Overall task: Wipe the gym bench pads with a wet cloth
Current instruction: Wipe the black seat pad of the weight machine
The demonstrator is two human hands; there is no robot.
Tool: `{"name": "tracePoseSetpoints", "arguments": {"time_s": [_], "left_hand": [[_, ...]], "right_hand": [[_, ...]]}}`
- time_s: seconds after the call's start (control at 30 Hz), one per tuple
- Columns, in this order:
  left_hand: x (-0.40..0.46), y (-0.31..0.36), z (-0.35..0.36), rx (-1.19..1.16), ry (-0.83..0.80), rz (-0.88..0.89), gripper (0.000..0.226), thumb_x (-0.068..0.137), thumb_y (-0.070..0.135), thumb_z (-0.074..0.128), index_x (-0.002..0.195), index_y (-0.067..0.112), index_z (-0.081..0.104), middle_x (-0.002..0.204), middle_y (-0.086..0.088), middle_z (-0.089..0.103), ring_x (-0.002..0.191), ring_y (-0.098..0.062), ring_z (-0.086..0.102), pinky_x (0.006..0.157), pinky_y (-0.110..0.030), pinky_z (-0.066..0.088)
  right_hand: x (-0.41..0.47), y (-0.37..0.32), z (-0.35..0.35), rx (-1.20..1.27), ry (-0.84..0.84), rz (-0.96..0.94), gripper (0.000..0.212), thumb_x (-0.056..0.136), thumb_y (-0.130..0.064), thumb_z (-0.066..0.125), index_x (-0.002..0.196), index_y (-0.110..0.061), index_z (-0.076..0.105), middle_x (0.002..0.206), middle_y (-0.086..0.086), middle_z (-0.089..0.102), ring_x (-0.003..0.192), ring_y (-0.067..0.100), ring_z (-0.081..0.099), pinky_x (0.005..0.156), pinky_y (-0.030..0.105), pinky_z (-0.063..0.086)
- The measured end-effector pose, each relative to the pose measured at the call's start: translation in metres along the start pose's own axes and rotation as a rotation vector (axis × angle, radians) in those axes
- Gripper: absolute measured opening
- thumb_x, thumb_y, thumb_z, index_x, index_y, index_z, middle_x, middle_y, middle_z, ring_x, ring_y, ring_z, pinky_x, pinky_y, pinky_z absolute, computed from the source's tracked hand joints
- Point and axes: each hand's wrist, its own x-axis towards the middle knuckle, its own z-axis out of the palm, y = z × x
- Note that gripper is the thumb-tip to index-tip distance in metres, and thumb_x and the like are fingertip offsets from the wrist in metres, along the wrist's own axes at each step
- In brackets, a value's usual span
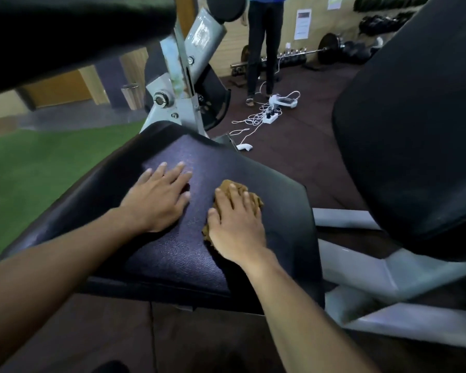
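Your right hand [237, 227] presses flat on the crumpled brown cloth [242, 192]; unwiped dark textured vinyl pad [178, 254] lies left, where your left hand [159, 197] rests open.

A dark, textured vinyl bench seat pad [172, 238] with rounded corners fills the centre, lying flat and tilted toward 1 o'clock. A crumpled brown cloth [237, 188] lies on its surface toward 3 o'clock, bunched up, much of it covered. A second black padded cushion [414, 130] stands at 2 o'clock, apart.
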Motion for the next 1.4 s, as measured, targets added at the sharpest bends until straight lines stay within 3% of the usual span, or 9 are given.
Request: {"name": "tracePoseSetpoints", "arguments": {"time_s": [0.13,0.23,0.33,0.5,0.67,0.83,0.93,1.1,1.4], "left_hand": [[-0.001,-0.004,0.007,0.114,-0.087,-0.012,0.065,0.096,0.054,0.009,0.153,0.023,0.009,0.162,-0.001,0.002,0.148,-0.026,0.002,0.119,-0.046,0.007],[0.001,-0.003,0.012,0.124,-0.068,-0.035,0.063,0.098,0.049,0.010,0.154,0.019,0.005,0.162,0.000,0.000,0.148,-0.024,0.000,0.119,-0.042,0.004],[0.003,-0.003,0.013,0.115,-0.075,-0.050,0.063,0.099,0.046,0.010,0.154,0.016,0.002,0.162,0.000,-0.002,0.148,-0.022,-0.003,0.119,-0.040,0.002],[0.002,-0.001,0.012,0.098,-0.063,-0.055,0.061,0.100,0.044,0.012,0.154,0.016,0.003,0.162,0.001,-0.001,0.148,-0.020,-0.002,0.119,-0.038,0.003],[0.000,-0.004,0.011,0.099,-0.056,-0.032,0.061,0.100,0.042,0.012,0.154,0.016,0.003,0.162,0.001,-0.001,0.148,-0.019,-0.002,0.119,-0.037,0.003],[0.001,-0.003,0.012,0.096,-0.056,-0.041,0.061,0.100,0.043,0.010,0.154,0.016,0.004,0.162,0.000,-0.002,0.149,-0.021,-0.002,0.119,-0.039,0.002],[0.000,-0.002,0.012,0.089,-0.057,-0.046,0.060,0.100,0.043,0.010,0.154,0.017,0.002,0.162,0.001,-0.003,0.148,-0.020,-0.004,0.119,-0.038,0.000],[0.000,-0.004,0.012,0.087,-0.060,-0.045,0.060,0.100,0.043,0.010,0.154,0.018,0.002,0.162,0.002,-0.003,0.148,-0.019,-0.004,0.120,-0.038,0.000],[-0.001,-0.002,0.013,0.095,-0.041,-0.049,0.060,0.100,0.043,0.012,0.154,0.017,0.005,0.162,0.001,-0.001,0.148,-0.020,-0.002,0.119,-0.039,0.001]], "right_hand": [[-0.040,0.054,-0.016,-0.116,0.020,-0.121,0.056,0.097,-0.046,0.018,0.151,-0.034,0.021,0.163,-0.003,0.011,0.149,0.021,0.009,0.119,0.042,0.012],[-0.043,0.104,-0.028,-0.145,0.018,0.048,0.069,0.089,-0.050,0.008,0.153,-0.025,0.019,0.162,0.003,0.014,0.149,0.022,0.011,0.120,0.040,0.011],[0.010,0.095,-0.027,-0.116,-0.011,0.123,0.064,0.095,-0.039,0.025,0.153,-0.013,0.017,0.161,0.011,0.016,0.147,0.026,0.013,0.120,0.040,0.005],[0.077,0.005,-0.005,0.013,-0.043,-0.162,0.058,0.098,-0.026,0.034,0.153,-0.013,0.019,0.161,0.006,0.014,0.148,0.022,0.008,0.120,0.039,0.002],[0.017,0.007,-0.010,0.059,-0.081,-0.437,0.057,0.097,-0.033,0.031,0.153,-0.022,0.024,0.162,-0.004,0.016,0.149,0.012,0.005,0.121,0.034,0.004],[-0.015,0.059,-0.027,-0.063,-0.076,-0.200,0.069,0.090,-0.054,0.014,0.154,-0.028,0.017,0.162,-0.008,0.009,0.149,0.011,0.004,0.121,0.038,0.005],[0.007,0.044,-0.027,-0.055,-0.140,-0.119,0.064,0.098,-0.055,0.021,0.154,-0.029,0.010,0.163,-0.009,0.002,0.149,0.014,-0.002,0.120,0.041,-0.001],[0.011,0.034,-0.023,-0.018,-0.182,0.024,0.067,0.094,-0.065,0.021,0.152,-0.039,0.000,0.161,-0.008,-0.017,0.147,0.023,-0.016,0.115,0.057,-0.005],[0.013,0.034,-0.019,0.000,-0.188,0.033,0.061,0.102,-0.049,0.019,0.155,-0.026,-0.002,0.162,0.000,-0.010,0.149,0.019,-0.010,0.119,0.039,-0.006]]}}
